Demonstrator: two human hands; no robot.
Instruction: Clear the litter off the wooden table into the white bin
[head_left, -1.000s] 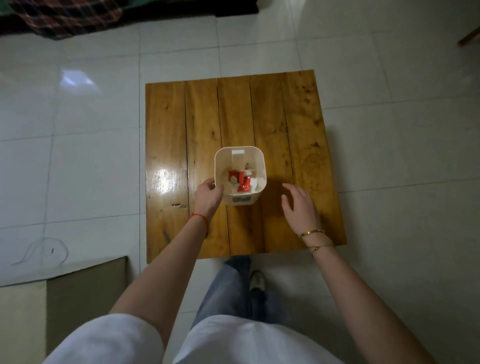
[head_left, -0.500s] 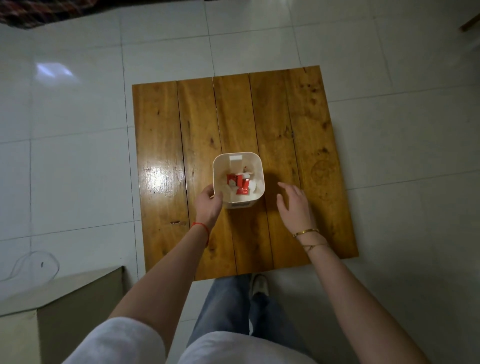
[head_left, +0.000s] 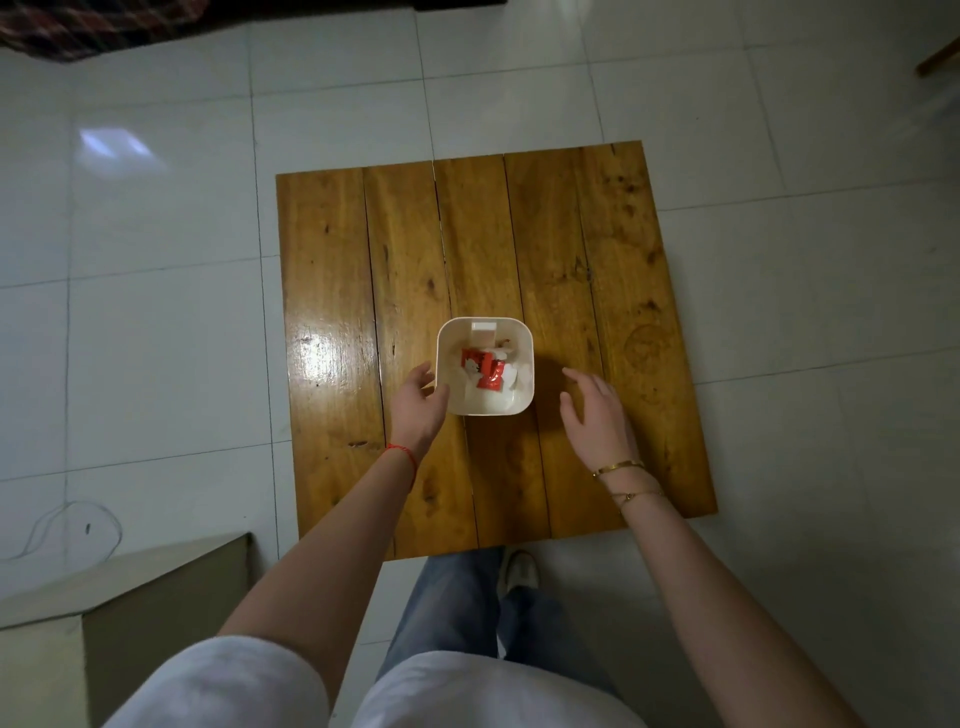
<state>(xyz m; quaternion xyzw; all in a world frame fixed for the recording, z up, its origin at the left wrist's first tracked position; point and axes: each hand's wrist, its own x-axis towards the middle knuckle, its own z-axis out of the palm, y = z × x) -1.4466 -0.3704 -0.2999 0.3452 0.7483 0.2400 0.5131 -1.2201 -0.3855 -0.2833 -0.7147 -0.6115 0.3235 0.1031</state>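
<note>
Litter is sitting inside the white bin (head_left: 485, 367), which is standing upright on the wooden table (head_left: 613, 291), slightly toward 6 o'clock from the tabletop's centre. A red wrapper (head_left: 484, 366) and several pale crumpled pieces are lying at its bottom; no loose litter is showing on the boards, so the clearing is, in my judgement, essentially complete. The left hand (head_left: 418, 408) is resting at the bin's 8 o'clock corner, fingers loosely curved against the outer wall, apparently steadying it rather than gripping; whether it is truly clasping the wall cannot be told. The right hand (head_left: 597, 415) is hovering at the bin's 3 o'clock, near but apart from it, fingers spread and holding nothing, probably ready to take the opposite side should the bin need lifting.
</note>
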